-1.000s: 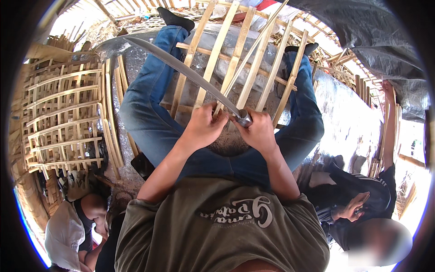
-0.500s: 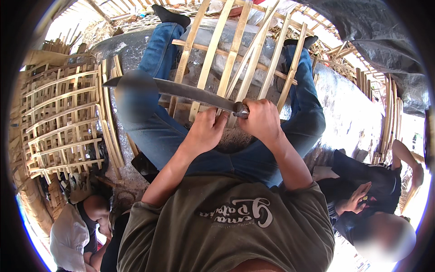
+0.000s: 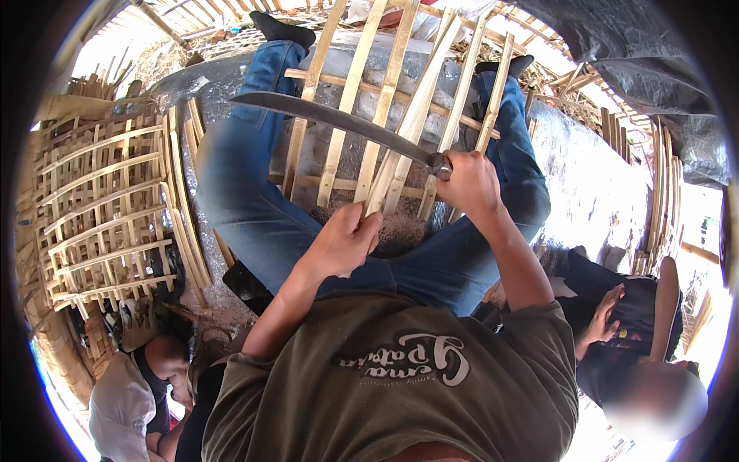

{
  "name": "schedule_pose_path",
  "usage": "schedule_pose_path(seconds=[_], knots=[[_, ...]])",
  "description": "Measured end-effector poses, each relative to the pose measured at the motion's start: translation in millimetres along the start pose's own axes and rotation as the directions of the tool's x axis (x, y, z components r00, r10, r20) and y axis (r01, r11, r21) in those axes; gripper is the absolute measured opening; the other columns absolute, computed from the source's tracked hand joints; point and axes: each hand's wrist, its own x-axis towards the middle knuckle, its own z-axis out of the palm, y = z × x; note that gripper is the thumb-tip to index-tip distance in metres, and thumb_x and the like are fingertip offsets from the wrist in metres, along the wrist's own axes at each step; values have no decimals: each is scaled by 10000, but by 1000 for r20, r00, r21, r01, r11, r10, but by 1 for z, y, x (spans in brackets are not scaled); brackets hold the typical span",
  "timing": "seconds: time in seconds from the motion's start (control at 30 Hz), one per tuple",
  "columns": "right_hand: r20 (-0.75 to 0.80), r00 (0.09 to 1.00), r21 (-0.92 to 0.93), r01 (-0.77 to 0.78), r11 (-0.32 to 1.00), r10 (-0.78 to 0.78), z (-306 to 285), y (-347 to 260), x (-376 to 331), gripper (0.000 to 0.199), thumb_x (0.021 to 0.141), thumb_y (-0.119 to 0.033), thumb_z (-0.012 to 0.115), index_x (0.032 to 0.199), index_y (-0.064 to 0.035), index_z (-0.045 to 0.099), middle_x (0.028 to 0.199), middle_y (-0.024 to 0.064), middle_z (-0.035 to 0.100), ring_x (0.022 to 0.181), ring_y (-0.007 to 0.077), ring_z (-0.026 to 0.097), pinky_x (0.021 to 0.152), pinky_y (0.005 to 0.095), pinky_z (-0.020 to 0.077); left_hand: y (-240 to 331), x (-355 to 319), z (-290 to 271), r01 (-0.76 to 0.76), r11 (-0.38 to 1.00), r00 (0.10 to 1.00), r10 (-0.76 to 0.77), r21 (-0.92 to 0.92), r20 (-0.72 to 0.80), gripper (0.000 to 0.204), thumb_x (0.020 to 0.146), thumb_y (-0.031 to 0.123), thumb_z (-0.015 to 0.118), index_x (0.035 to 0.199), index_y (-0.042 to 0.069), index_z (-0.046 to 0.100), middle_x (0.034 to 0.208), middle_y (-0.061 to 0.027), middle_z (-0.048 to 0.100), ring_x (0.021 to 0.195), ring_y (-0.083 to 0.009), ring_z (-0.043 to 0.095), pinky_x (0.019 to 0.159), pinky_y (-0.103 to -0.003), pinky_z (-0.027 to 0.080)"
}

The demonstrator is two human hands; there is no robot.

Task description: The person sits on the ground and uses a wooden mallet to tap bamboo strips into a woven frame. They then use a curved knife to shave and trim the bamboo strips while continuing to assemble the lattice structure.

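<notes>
My right hand (image 3: 471,183) is closed around the handle of a machete (image 3: 337,121). Its long dark blade points up and to the left, lying across several bamboo slats in the picture. Below and to the left, my left hand (image 3: 348,240) grips the lower end of a loose bamboo slat (image 3: 384,179). That slat slants up and away over a bamboo lattice (image 3: 336,163) of long strips and crosspieces, which lies between my legs. The blade passes over the loose slat; whether it touches the wood I cannot tell.
Bamboo lattice panels (image 3: 108,212) are stacked at my left, beside upright strips. One person (image 3: 127,400) is at the lower left, another (image 3: 616,323) at the lower right. A dark plastic sheet (image 3: 647,69) hangs at the upper right. Grey sheeting (image 3: 200,81) covers the ground.
My right hand has moved right and slightly up with the machete, away from my left hand. My left hand has come down and a little left, and the loose slat has shifted with it.
</notes>
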Motion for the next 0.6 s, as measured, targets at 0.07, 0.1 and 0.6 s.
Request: schedule_pose_path(seconds=[0.07, 0.1, 0.6], knots=[[8, 999, 40, 42, 998, -43, -3, -8, -7, 186, 683, -168, 724, 832, -57, 710, 736, 183, 694, 736, 378, 710, 702, 447, 586, -2, 2, 1, -48, 998, 998, 50, 42, -31, 341, 1023, 215, 511, 760, -1, 510, 550, -81, 523, 475, -185, 522, 493, -373, 416], [14, 997, 38, 70, 997, -71, -6, -15, -10, 198, 674, -151, 717, 848, -56, 715, 737, 185, 691, 736, 377, 703, 699, 450, 580, -1, 5, 1, -83, 992, 995, 88, 91, -52, 326, 1020, 212, 525, 777, -4, 515, 552, -96, 522, 476, -197, 521, 495, -379, 411], [-230, 971, -77, -79, 994, 59, -62, 16, 34, 181, 737, -188, 681, 880, -102, 752, 742, 171, 710, 701, 323, 728, 692, 415, 614, 16, -19, -6, -322, 889, 931, 359, 327, -60, 283, 962, 150, 598, 786, -56, 515, 600, -248, 518, 543, -418, 536, 531, -469, 388]])
